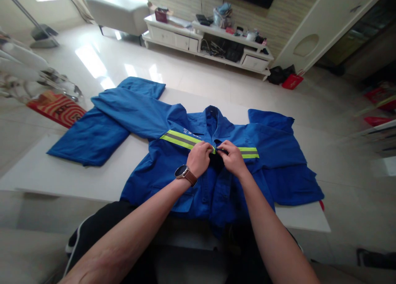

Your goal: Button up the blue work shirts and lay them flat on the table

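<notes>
Jacket (pixel 173 160), blue workwear, lay front-up on white table (pixel 62 172), both hands pinching its front opening at chest level.
Left hand (pixel 199 158) and right hand (pixel 233 157) were closed on the fabric edges just below the collar (pixel 213 113), fingertips nearly touching at the yellow-grey reflective stripe (pixel 179 139). Small white writing sat above the stripe on the chest, too small to read. Sleeves spread out to both sides; hem hung over the near table edge. Watch (pixel 183 172) with brown strap on left wrist.

matt blue cloth jacket (pixel 192 181); shiny reflective stripe (pixel 179 139); smooth white table (pixel 77 179)
</notes>
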{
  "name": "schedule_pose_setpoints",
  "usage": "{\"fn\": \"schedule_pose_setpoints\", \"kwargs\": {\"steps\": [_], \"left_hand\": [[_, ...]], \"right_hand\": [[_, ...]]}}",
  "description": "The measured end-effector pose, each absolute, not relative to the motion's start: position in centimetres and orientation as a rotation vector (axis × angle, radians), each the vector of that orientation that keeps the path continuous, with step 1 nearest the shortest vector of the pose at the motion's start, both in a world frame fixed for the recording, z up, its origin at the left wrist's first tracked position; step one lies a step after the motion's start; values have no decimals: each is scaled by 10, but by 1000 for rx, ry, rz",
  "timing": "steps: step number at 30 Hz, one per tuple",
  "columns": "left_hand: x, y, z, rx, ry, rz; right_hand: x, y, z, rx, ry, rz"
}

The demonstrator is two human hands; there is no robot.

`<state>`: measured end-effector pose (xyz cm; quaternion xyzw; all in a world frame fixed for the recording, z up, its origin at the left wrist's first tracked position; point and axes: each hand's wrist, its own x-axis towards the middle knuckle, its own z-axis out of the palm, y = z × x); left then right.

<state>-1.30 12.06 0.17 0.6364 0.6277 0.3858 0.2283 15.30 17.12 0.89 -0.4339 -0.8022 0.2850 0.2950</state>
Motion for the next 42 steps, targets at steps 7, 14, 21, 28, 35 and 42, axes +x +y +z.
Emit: {"fn": "schedule_pose_setpoints", "kwargs": {"steps": [7, 14, 21, 28, 35, 42], "left_hand": [[-14, 122, -4, 1762, 1700, 1067], [-11, 116, -1, 1861, 1642, 1018], [-26, 122, 5, 1830, 1696, 854], [-59, 109, 3, 1798, 1839, 344], [-89, 79, -8, 1836, 1750, -55], [-136, 85, -16, 1886, 1682, 337]], "right_hand": [[146, 170, -6, -1367, -2046, 657], [143, 167, -18, -1481, -2053, 620], [141, 171, -20, -1500, -1697, 421], [204, 192, 2, -1605, -1237, 123], [223, 175, -7, -1399, -1722, 1194], [275, 160, -22, -1538, -2014, 574]]}}
